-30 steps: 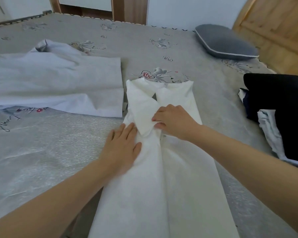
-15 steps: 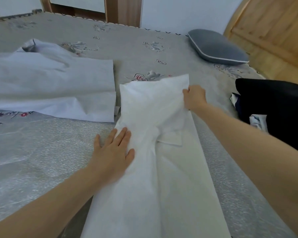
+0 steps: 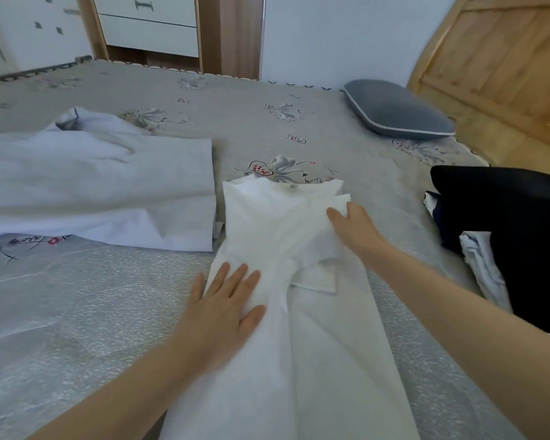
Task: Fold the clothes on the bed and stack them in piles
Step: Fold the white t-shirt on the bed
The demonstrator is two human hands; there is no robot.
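Both hands now lie flat with straight fingers on the white shirt [image 3: 286, 312] mid-bed, the right hand [image 3: 356, 230] having released the far edge it pinched, the left hand [image 3: 226, 309] unmoved, on a grey floral bedspread [image 3: 251, 100] below a wooden headboard [image 3: 505, 65].

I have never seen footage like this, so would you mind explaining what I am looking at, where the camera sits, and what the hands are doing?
There is no machine here: a person wears a wide-angle camera on the head, looking forward and down, so both bare arms reach in from below. They stand at a bed with a grey patterned cover. The left hand lies flat on a long white garment, pinning it. The right hand rests on the folded upper part; whether it grips the cloth is unclear. A pale garment lies to the left, a dark pile of clothes to the right, and a grey pillow beyond.
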